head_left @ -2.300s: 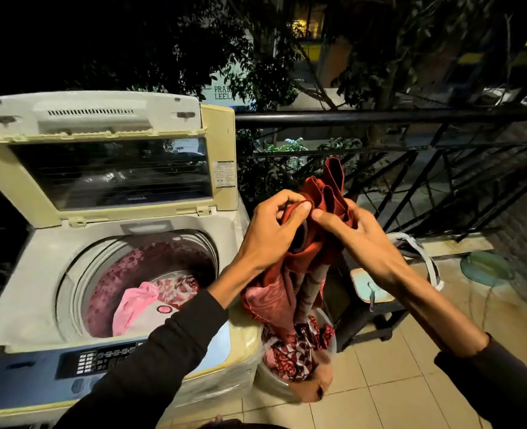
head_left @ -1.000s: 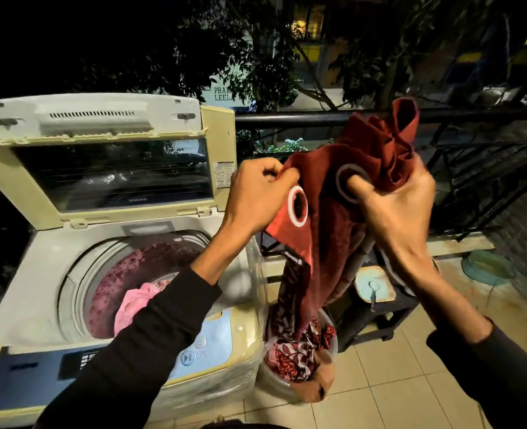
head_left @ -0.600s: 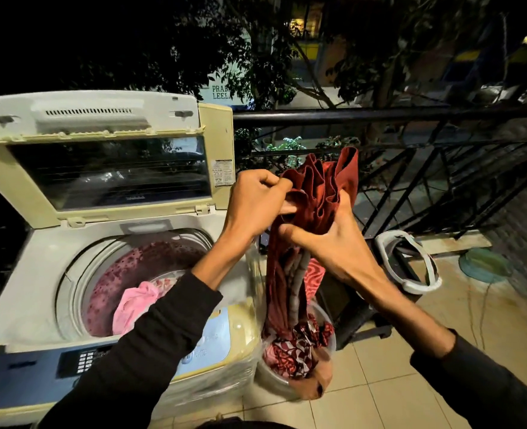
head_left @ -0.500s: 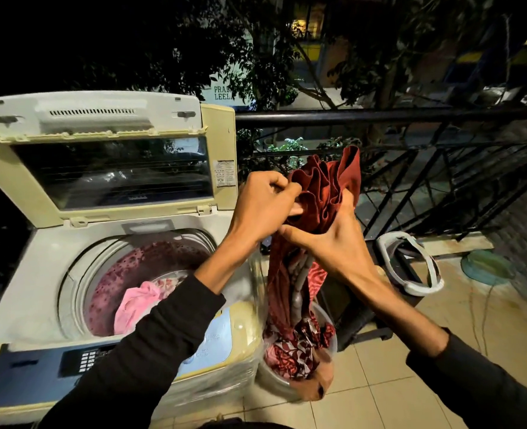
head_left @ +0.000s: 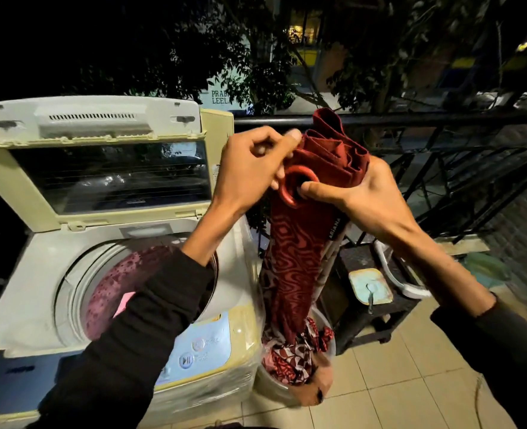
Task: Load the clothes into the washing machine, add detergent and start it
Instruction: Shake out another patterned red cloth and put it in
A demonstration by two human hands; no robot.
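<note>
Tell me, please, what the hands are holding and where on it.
Both the left hand and right hand grip the red patterned eyelet curtain at its gathered top, by a ring.

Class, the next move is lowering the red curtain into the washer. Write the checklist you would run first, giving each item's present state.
1. Washer lid raised, drum opening exposed: ok.
2. Both hands hold the gathered top of the red curtain; left hand and right hand grip it at the ring: ok.
3. Curtain fully lifted out of the bucket: not ok, its lower end hangs down into the bucket.
4. Room left in the drum: cannot tell, the left sleeve hides much of it.
5. Curtain positioned over the drum: not ok, it hangs to the right of the machine.
</note>
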